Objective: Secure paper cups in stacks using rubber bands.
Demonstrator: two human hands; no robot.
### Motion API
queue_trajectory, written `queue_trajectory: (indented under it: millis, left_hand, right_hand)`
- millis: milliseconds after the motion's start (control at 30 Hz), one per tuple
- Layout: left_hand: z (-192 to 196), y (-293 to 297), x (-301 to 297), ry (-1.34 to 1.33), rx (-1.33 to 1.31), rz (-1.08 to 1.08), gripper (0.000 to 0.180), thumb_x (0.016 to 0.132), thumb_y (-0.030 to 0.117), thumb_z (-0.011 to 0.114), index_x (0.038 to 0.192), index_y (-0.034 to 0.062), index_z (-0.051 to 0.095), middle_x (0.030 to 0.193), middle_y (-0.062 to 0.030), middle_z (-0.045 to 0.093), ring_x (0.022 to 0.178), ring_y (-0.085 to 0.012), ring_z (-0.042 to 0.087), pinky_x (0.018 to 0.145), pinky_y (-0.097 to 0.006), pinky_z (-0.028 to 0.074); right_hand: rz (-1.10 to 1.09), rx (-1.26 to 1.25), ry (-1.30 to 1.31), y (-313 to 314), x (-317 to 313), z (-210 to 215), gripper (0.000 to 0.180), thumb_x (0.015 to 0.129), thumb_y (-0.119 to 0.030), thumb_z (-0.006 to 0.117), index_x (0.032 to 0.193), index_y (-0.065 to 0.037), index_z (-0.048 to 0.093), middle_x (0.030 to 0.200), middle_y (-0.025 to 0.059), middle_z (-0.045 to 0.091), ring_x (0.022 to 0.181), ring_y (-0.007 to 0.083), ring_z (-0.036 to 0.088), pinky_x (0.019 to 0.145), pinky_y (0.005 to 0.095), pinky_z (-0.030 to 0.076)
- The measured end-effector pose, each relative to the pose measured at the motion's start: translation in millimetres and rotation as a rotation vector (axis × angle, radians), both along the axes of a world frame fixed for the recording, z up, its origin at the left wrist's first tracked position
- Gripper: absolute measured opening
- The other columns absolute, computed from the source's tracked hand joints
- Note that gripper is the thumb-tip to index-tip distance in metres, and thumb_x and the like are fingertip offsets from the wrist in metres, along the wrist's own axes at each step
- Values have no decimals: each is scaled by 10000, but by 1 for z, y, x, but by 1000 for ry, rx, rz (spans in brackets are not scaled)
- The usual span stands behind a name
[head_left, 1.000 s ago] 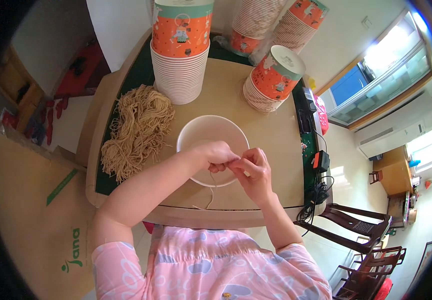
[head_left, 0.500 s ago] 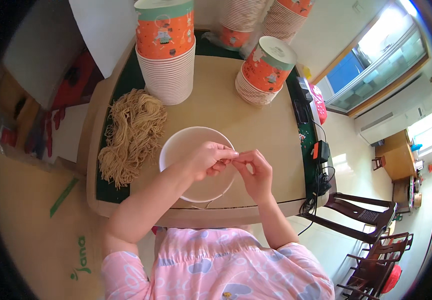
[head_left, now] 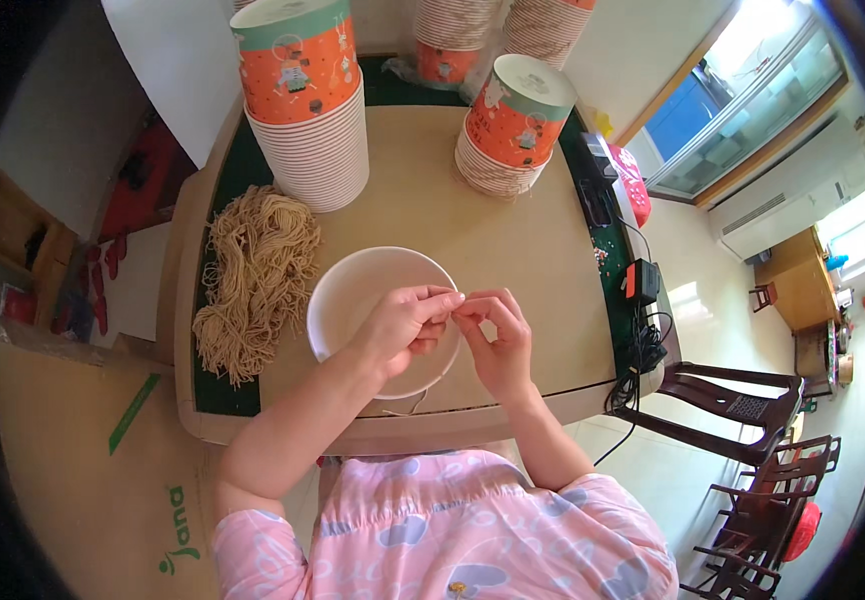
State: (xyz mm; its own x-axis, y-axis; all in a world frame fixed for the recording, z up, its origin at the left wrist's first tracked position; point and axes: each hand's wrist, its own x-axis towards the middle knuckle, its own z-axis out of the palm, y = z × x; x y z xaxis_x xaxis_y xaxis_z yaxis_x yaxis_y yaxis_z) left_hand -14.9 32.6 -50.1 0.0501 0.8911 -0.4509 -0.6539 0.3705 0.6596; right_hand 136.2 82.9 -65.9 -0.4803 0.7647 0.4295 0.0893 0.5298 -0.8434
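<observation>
My left hand [head_left: 405, 328] reaches over a white round paper bucket [head_left: 341, 292], its thumb and forefinger pinched together. Fingertip to fingertip with it, above the bucket's right rim, is my right hand [head_left: 498, 345], also in a pinch. Whatever sits between the fingers is too small to make out. A short end of beige string [head_left: 417, 405] shows by the bucket's near rim. Left of the bucket lies a loose heap of beige strings [head_left: 258, 285].
A tall stack of orange-and-green paper buckets [head_left: 308, 130] stands at the back left, a shorter stack [head_left: 515, 125] at the back right. Black cables and an adapter [head_left: 641, 282] line the table's right edge. A dark wooden chair [head_left: 733, 400] stands beyond; a large cardboard box [head_left: 83, 440] is at left.
The whole view has shifted slightly, so the table things sit a little further left. Both hands stay fingertip to fingertip over the bucket, with the right fingers a bit more bent.
</observation>
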Motion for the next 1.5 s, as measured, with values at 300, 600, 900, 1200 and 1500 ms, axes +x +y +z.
queue_trajectory:
  millis: [300, 600, 900, 1200, 1500]
  left_hand:
    - [3, -10, 4, 581, 206, 34, 87, 863, 104, 645, 838, 27, 613, 764, -22, 628, 571, -74, 508, 503, -226, 396]
    - [17, -28, 15, 1842, 680, 28, 88, 765, 67, 684, 814, 111, 625, 774, -21, 569, 706, -220, 615, 566, -360, 501]
    - [13, -30, 13, 1579, 560, 118, 73, 774, 41, 671, 821, 61, 619, 807, -65, 608, 730, -255, 622, 598, -355, 500]
    - [17, -32, 17, 1309, 363, 200, 64, 783, 10, 664, 823, 47, 631, 772, -78, 634, 630, -216, 607, 561, -326, 476]
    - [13, -31, 22, 1383, 355, 261, 67, 784, 39, 671, 810, 61, 613, 744, -73, 624, 608, -250, 589, 556, -367, 463]
  right_hand:
    - [137, -643, 249, 6, 3, -13, 43, 907, -24, 604, 926, 11, 589, 873, 15, 601, 780, 83, 542, 721, 228, 454]
    - [212, -813, 252, 4, 6, -10, 99, 926, -97, 594, 911, 1, 600, 811, -2, 580, 710, 72, 508, 654, 215, 420]
    - [304, -713, 280, 1, 9, -15, 137, 892, -53, 638, 1019, -6, 661, 888, -3, 582, 786, 74, 519, 668, 219, 428]
    - [162, -505, 115, -3, 6, -15, 73, 875, 2, 634, 944, 11, 656, 925, 24, 584, 829, 87, 536, 747, 221, 444]
    - [266, -846, 235, -1, 7, -14, 86, 928, -119, 616, 933, -33, 620, 801, -48, 582, 694, 5, 473, 588, 159, 354]
